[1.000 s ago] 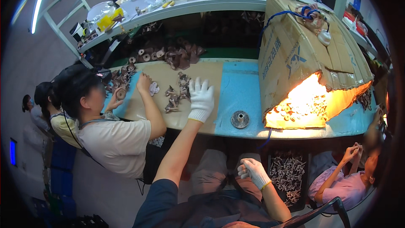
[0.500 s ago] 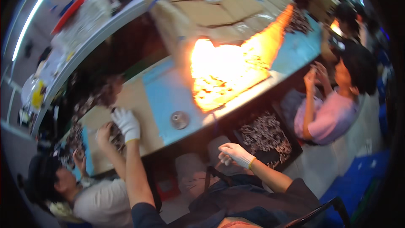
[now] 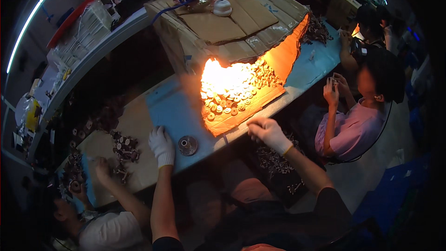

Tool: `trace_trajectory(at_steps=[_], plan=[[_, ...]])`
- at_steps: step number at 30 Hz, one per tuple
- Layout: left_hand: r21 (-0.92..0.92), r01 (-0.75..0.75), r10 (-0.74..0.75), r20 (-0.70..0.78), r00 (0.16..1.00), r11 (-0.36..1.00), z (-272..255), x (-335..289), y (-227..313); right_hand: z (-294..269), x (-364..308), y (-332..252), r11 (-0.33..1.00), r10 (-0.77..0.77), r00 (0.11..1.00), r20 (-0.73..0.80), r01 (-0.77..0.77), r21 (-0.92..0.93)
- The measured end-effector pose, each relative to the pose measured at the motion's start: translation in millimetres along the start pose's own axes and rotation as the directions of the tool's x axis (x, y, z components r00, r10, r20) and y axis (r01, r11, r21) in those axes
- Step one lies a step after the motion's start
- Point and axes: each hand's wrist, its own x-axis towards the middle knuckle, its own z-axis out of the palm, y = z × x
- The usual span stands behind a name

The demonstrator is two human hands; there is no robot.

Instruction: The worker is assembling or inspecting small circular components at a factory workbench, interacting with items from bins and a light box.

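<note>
My left hand (image 3: 161, 147), in a white glove, lies at the table edge with its fingers stretched out. Just right of it on the blue sheet (image 3: 162, 107) stands a round grey metal piece (image 3: 187, 145) with a hole in its middle. My right hand (image 3: 271, 135), also gloved, hovers by the table edge with its fingers curled together. Anything held in them is hidden. Beyond it a cardboard box (image 3: 186, 49) opens toward me, glaring bright inside. Many small round parts with centre holes (image 3: 234, 104) lie heaped on its cardboard floor.
Blue cable (image 3: 174, 7) and a white lamp holder (image 3: 222, 8) rest on the box. Dark parts (image 3: 124, 146) lie left, near a co-worker's hand (image 3: 103, 169). Another person in pink (image 3: 353, 123) sits at right. Below my right hand is a tray of metal pieces (image 3: 274, 162).
My left hand has moved right, away from the co-worker's hand, to beside the round metal piece. My right hand has gone forward to the table edge. Glare in the box has dimmed.
</note>
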Motion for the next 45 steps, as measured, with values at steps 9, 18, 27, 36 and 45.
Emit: trace_trajectory(at_steps=[9, 18, 27, 36, 45], plan=[[-0.013, 0.033, -0.033, 0.014, 0.999, 0.999, 0, 5, 10, -56, 219, -41, 0.206, -0.387, 0.904, 0.182, 0.277, -0.939], [-0.018, 0.043, -0.043, -0.002, 0.999, 0.999, -2, 7, 11, -37, 195, -112, 0.216, 0.010, 0.973, 0.231, 0.224, -0.950], [-0.012, 0.070, -0.070, 0.010, 0.997, 0.997, -2, 5, 8, -17, 194, -102, 0.355, -0.247, 0.967, 0.065, 0.153, -0.922], [-0.002, 0.084, -0.084, 0.002, 0.996, 0.996, -3, 6, 9, -24, 210, -88, 0.244, -0.359, 0.933, 0.033, 0.128, -0.961], [-0.007, 0.144, -0.144, 0.041, 0.989, 0.989, -4, 7, 6, 15, 95, -44, 0.981, -0.133, 0.990, 0.056, 0.139, -0.137]])
